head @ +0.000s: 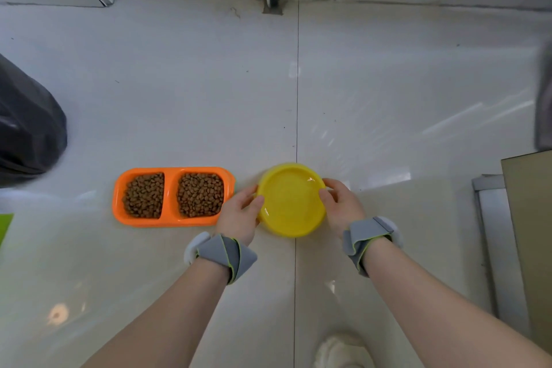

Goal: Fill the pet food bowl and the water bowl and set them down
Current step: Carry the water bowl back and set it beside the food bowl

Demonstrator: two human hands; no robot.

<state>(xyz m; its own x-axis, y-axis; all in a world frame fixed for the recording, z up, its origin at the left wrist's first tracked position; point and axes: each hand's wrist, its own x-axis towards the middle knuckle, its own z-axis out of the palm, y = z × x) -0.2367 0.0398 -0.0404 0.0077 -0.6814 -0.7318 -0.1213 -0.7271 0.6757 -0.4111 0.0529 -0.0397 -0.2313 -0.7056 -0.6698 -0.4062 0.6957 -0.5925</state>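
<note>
The yellow bowl (291, 200) is held between both hands low over the pale tiled floor (179, 84); whether it touches the tiles cannot be told. The left hand (240, 213) is closed on its left rim, thumb over the edge, and the right hand (342, 203) is clasped on its right rim. Just beside the left hand, an orange double bowl (171, 197) is seen resting on the floor, both compartments filled with brown kibble (200, 194). Grey straps (227, 254) are worn on both wrists.
</note>
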